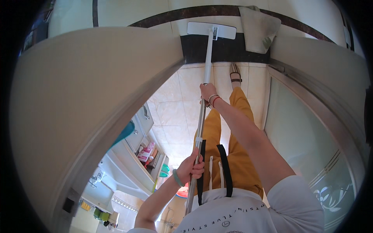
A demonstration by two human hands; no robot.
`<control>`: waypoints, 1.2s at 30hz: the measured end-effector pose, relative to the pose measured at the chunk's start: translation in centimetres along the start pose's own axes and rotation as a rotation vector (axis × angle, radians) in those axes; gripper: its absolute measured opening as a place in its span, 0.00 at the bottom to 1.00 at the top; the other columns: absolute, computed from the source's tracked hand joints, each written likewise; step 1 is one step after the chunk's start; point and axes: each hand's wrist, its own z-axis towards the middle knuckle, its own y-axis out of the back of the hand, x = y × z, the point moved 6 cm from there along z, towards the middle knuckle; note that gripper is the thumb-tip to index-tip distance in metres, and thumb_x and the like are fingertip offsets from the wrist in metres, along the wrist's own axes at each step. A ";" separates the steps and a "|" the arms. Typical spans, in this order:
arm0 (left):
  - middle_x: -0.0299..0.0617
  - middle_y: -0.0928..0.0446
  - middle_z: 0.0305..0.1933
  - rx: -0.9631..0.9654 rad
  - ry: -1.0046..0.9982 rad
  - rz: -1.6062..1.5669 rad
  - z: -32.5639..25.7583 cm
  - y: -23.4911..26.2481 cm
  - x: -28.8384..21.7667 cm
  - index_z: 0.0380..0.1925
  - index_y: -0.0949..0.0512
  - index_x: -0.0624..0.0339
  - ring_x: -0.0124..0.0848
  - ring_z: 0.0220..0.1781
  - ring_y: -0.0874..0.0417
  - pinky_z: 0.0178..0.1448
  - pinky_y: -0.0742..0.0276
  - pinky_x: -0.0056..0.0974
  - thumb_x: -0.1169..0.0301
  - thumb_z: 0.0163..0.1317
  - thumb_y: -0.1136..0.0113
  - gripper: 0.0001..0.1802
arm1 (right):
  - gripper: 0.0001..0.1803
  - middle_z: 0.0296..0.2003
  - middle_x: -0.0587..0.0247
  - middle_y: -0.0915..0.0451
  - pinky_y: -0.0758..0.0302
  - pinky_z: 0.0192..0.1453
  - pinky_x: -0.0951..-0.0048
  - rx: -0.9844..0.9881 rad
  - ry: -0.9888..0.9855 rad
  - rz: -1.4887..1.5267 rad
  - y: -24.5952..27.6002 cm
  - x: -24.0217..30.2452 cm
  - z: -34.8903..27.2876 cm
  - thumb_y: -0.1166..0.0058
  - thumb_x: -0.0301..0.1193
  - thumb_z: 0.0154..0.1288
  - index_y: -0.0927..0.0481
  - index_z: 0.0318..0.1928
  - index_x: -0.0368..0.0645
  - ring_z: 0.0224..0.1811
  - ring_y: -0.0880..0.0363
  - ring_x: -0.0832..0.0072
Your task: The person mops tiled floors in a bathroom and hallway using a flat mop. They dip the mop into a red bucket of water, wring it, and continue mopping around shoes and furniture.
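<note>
Mop pole [204, 89] gripped by both hands: right hand [208, 94] fingers closed far up, left hand [191, 167] closed near body. Flat mop head [211, 30] on dark threshold strip [225, 50], far. Best kept flat, pressure even, clear of grey cloth [258, 29] at right.

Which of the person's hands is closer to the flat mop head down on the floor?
The right hand. It grips the mop pole higher in the picture, well along toward the flat mop head. The left hand holds the same pole much farther back, close to the body.
</note>
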 end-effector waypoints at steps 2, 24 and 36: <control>0.27 0.52 0.13 -0.010 0.000 0.011 0.1 1.7 2.0 0.23 0.38 0.51 0.18 0.11 0.54 0.14 0.56 0.25 0.41 0.61 0.64 0.26 | 0.18 0.18 0.51 0.25 0.26 0.13 0.65 0.017 0.014 -0.056 -0.9 -2.8 -0.4 0.60 0.37 0.60 0.28 0.27 0.30 0.13 0.24 0.60; 0.28 0.51 0.13 0.017 0.026 -0.126 4.6 8.7 22.3 0.24 0.38 0.51 0.19 0.11 0.53 0.14 0.56 0.26 0.41 0.61 0.63 0.25 | 0.15 0.13 0.55 0.28 0.28 0.14 0.66 0.041 0.136 -0.183 -1.3 -23.2 -7.3 0.58 0.33 0.56 0.29 0.22 0.32 0.13 0.25 0.64; 0.31 0.46 0.15 -0.176 0.045 0.250 4.8 14.1 25.7 0.26 0.38 0.54 0.20 0.11 0.48 0.13 0.50 0.26 0.48 0.65 0.63 0.22 | 0.12 0.11 0.62 0.35 0.34 0.09 0.68 0.097 -0.065 0.561 0.3 -34.9 -9.9 0.58 0.37 0.62 0.38 0.27 0.44 0.06 0.37 0.69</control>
